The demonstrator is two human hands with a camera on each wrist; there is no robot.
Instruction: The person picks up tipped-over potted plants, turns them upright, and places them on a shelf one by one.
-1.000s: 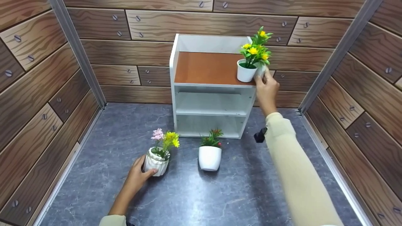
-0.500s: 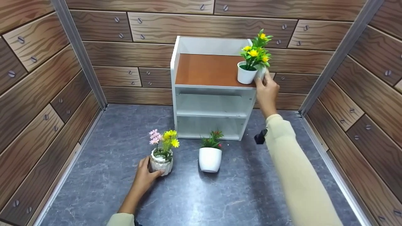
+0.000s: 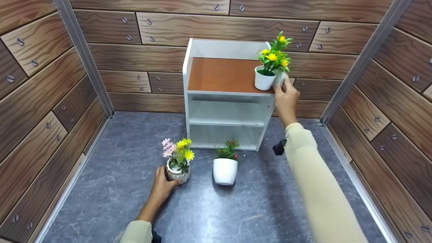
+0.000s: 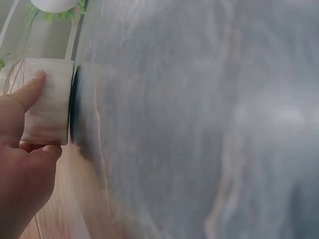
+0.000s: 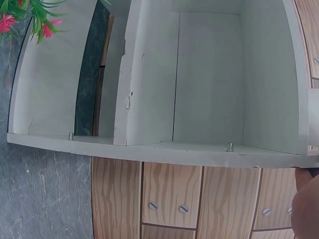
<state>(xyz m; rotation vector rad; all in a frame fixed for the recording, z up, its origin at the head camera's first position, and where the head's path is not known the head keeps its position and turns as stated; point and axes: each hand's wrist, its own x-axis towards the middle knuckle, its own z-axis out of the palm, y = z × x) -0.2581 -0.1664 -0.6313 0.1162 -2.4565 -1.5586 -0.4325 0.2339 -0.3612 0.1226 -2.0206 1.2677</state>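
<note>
In the head view my left hand (image 3: 162, 185) grips a ribbed whitish flowerpot (image 3: 178, 174) with pink and yellow flowers, thumb in front. The left wrist view has the thumb pressed along the pot's side (image 4: 47, 109), the fingers beneath; whether its base touches the floor I cannot tell. My right hand (image 3: 287, 98) pinches the right side panel of a small white shelf unit (image 3: 226, 92), next to a white pot (image 3: 265, 80) of yellow flowers on the brown top. In the right wrist view only part of that hand (image 5: 306, 204) shows, at the panel's edge.
A smooth white pot (image 3: 225, 171) with a green plant and red blooms stands on the grey marbled floor (image 3: 128, 162) before the shelf unit. The two lower compartments (image 3: 226, 112) face me. Wood-patterned walls (image 3: 162, 32) enclose the floor on three sides.
My left hand has moved the pink-and-yellow flowerpot rightward and slightly away from me, toward the smooth white pot. My right hand has stayed at the shelf unit's side panel.
</note>
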